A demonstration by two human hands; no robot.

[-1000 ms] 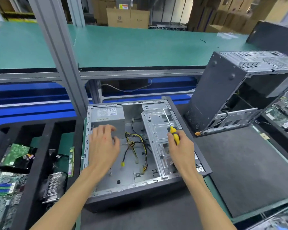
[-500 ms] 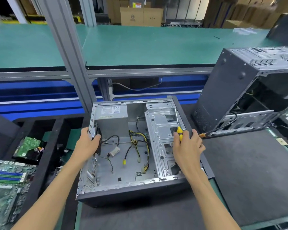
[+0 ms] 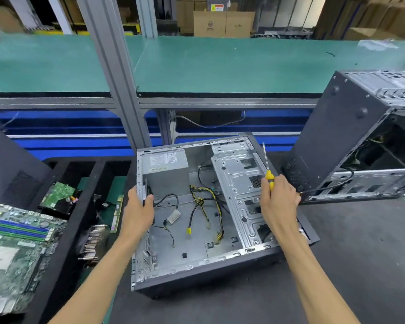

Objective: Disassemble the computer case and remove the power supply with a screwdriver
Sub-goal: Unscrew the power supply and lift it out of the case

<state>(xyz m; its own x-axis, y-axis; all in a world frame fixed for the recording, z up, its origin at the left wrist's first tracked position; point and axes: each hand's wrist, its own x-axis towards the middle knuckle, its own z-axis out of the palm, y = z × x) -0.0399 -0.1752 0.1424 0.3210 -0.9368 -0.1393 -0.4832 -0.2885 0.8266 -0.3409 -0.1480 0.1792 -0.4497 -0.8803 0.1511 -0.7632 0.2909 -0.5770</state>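
Head view: a dark mat covers the surface (image 3: pixel 337 265), with a green bench beyond at 12 o'clock. The computer case (image 3: pixel 197 272) lies open-side up at centre, the power supply (image 3: pixel 166 174) in its 11 o'clock corner. The left hand (image 3: pixel 138 211) grips the case's left rim. The right hand (image 3: pixel 278 204), at 3 o'clock, holds the screwdriver (image 3: pixel 268 171), shaft pointing up.

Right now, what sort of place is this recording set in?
Probably a computer teardown or recycling line in a warehouse. An opened computer case lies on the bench, pulled motherboards sit in a tray on the left, and stacked cardboard boxes stand beyond a long green workbench.
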